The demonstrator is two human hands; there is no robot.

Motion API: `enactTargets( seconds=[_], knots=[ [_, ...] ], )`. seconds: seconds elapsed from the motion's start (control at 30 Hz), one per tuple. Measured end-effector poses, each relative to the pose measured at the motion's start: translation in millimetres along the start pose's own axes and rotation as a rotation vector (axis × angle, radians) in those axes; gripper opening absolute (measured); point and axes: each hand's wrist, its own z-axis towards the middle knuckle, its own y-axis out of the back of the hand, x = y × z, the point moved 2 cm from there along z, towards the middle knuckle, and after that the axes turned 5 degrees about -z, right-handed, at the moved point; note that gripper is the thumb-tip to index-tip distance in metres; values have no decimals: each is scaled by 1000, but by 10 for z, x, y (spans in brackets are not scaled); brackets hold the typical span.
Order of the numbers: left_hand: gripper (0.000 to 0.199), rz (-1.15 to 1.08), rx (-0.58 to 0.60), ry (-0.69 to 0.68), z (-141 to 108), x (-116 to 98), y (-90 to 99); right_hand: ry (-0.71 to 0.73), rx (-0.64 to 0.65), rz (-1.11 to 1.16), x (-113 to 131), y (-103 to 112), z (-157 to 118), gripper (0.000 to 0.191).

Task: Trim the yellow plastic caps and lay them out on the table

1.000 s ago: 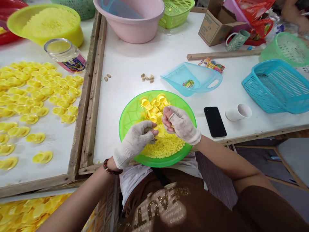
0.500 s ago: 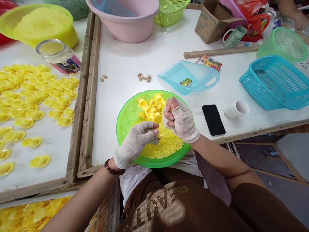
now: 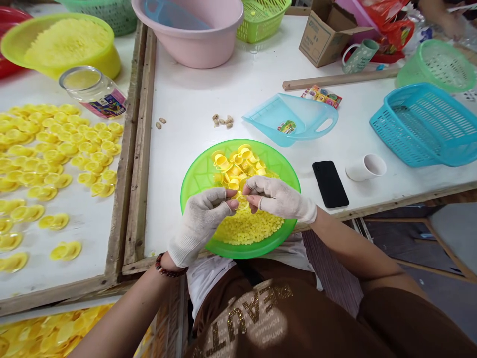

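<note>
My left hand (image 3: 199, 219), in a white fingerless glove, pinches a small yellow plastic piece (image 3: 243, 202) between thumb and fingers. From the other side my right hand (image 3: 285, 198), gloved the same way, closes its fingertips on that piece. Both hands are over a green plastic basin (image 3: 194, 184) at the table's near edge. Inside the basin, little yellow toy cups (image 3: 222, 161) are heaped at the back, and small yellow bits (image 3: 253, 231) cover the front.
Flat yellow pieces (image 3: 55, 164) lie in rows beyond a wooden strip (image 3: 132, 164) on the left. Behind the basin are a blue scoop (image 3: 301, 117) and several peanuts (image 3: 223, 121). To the right are a phone (image 3: 330, 184), a white cup (image 3: 367, 167) and a blue basket (image 3: 395, 134).
My right hand has come down and left from a raised, curled position, and its fingertips now meet the piece in my left hand. My left hand has shifted slightly left.
</note>
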Motion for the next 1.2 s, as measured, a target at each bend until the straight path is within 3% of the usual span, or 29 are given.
enactTargets(
  seconds=[0.1, 0.2, 0.3, 0.4, 0.57, 0.67, 0.8, 0.87, 1.0, 1.2],
  knots=[
    [32, 15, -22, -14, 2, 3, 22, 59, -56, -136, 66, 79, -35, 11],
    [32, 4, 4, -14, 18, -6, 2, 5, -132, -161, 72, 52, -26, 18],
    [30, 13, 30, -18, 22, -22, -15, -84, -59, 32, 0, -15, -2, 17],
    [32, -22, 16, 17, 12, -17, 11, -84, 16, 129, -46, 14, -22, 10],
    [37, -118, 3, 88, 8, 9, 12, -29, -141, -148, 10, 78, -58, 21],
    [35, -92, 26, 82, 13, 12, -32, -116, -82, -22, -2, -18, -26, 30],
    [36, -49, 21, 71, 11, 26, -36, -140, 18, 147, -40, -10, -34, 14],
    [38, -45, 11, 72, 10, 33, -21, -105, 23, 58, -32, 68, -70, 11],
    [40, -123, -12, 117, 14, 41, -24, -46, -136, -248, 18, 145, -110, 14],
    [39, -210, 74, 193, -12, 28, -73, -166, -17, 129, -26, -5, -44, 14]
  ],
)
